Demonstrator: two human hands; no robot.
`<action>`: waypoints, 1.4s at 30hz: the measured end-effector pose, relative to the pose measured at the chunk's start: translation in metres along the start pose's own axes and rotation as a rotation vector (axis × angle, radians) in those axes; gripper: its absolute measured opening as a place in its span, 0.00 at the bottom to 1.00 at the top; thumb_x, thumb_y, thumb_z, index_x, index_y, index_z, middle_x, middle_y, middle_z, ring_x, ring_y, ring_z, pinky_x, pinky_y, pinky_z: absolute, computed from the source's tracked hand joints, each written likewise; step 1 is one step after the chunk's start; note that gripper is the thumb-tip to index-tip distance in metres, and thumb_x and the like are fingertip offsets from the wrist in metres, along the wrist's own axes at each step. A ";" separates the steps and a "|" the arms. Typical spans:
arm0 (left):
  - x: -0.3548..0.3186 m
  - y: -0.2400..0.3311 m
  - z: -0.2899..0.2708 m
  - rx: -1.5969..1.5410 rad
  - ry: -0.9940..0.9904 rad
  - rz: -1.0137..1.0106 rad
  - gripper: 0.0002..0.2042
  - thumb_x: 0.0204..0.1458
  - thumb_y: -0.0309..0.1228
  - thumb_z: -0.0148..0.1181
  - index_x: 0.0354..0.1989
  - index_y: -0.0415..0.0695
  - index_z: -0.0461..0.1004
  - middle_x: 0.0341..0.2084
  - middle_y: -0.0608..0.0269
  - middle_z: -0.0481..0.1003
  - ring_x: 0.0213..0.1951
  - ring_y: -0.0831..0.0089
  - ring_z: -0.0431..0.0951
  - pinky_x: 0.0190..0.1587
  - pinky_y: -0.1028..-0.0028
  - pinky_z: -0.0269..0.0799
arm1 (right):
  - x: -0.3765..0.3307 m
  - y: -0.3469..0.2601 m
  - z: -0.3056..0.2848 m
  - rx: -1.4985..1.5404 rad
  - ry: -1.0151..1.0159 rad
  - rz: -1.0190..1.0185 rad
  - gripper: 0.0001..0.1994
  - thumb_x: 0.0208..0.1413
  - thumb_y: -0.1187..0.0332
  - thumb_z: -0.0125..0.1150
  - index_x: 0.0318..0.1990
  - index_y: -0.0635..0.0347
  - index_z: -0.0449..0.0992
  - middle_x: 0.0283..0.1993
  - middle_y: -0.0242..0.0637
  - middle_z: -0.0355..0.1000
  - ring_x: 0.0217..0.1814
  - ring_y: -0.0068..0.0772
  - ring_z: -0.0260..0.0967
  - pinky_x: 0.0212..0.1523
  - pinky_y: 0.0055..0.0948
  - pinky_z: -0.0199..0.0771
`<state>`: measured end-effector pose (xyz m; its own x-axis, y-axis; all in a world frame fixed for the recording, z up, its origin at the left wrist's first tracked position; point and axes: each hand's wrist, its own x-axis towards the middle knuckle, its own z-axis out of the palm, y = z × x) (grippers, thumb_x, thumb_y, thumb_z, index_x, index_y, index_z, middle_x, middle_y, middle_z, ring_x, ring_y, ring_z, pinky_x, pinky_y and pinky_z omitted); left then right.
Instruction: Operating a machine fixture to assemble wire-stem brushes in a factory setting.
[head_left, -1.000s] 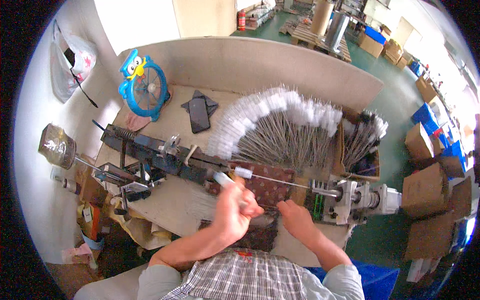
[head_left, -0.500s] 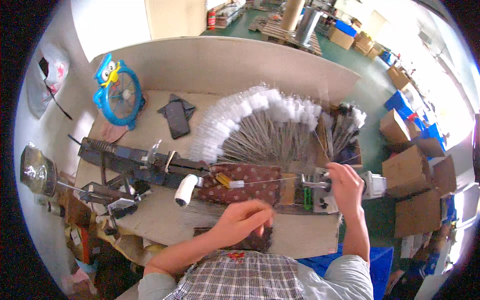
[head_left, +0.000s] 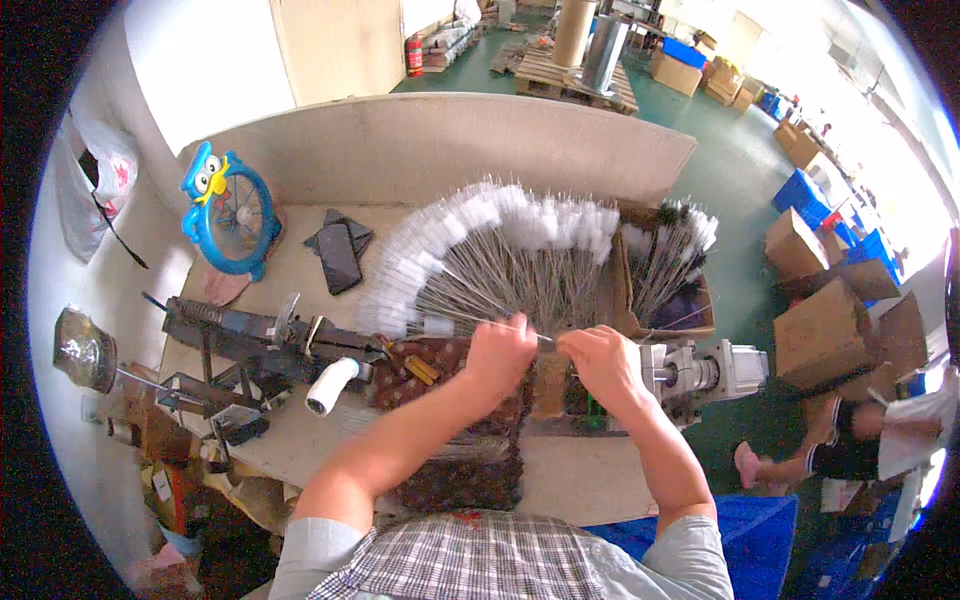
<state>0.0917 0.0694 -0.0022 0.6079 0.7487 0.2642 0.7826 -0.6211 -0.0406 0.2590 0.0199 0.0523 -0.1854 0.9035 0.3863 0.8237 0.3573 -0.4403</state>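
Note:
My left hand [head_left: 500, 355] and my right hand [head_left: 602, 362] meet close together over the bench, both closed on the thin wire stem of a tube brush. Its white bristle head [head_left: 437, 326] seems to stick out left of my left hand, against the near edge of a fanned pile of white-bristled wire brushes [head_left: 560, 225]. A motor-driven chuck [head_left: 670, 372] sits just right of my right hand. Beneath my left forearm lies a brown dotted cloth [head_left: 450, 352], with a yellow-handled tool [head_left: 420, 370] on it. My fingers hide most of the stem.
A dark metal rig [head_left: 240, 328] with a white pipe handle [head_left: 332, 387] occupies the left. Farther back are a phone [head_left: 340, 255] and a blue cartoon fan [head_left: 240, 220]. A carton [head_left: 622, 290] holds dark-bristled brushes. Someone's legs [head_left: 800, 465] show at right.
My right hand has moved left, off the chuck. My left hand has risen to the wire. The brush, earlier stretched from the chuck over the cloth, is now in both hands, nearer the pile.

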 end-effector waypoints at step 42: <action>-0.147 -0.055 -0.011 -1.970 0.327 -1.077 0.07 0.48 0.31 0.57 0.29 0.40 0.70 0.22 0.62 0.74 0.30 0.71 0.75 0.34 0.68 0.72 | 0.018 -0.093 0.067 0.286 -0.095 -0.463 0.06 0.42 0.73 0.56 0.31 0.57 0.73 0.34 0.35 0.71 0.35 0.38 0.70 0.34 0.34 0.72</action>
<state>-0.0428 -0.0090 -0.0286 -0.0077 0.9307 -0.3657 -0.4842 0.3165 0.8157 0.1427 0.0186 0.0455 -0.5521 0.6496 0.5227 0.4686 0.7603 -0.4498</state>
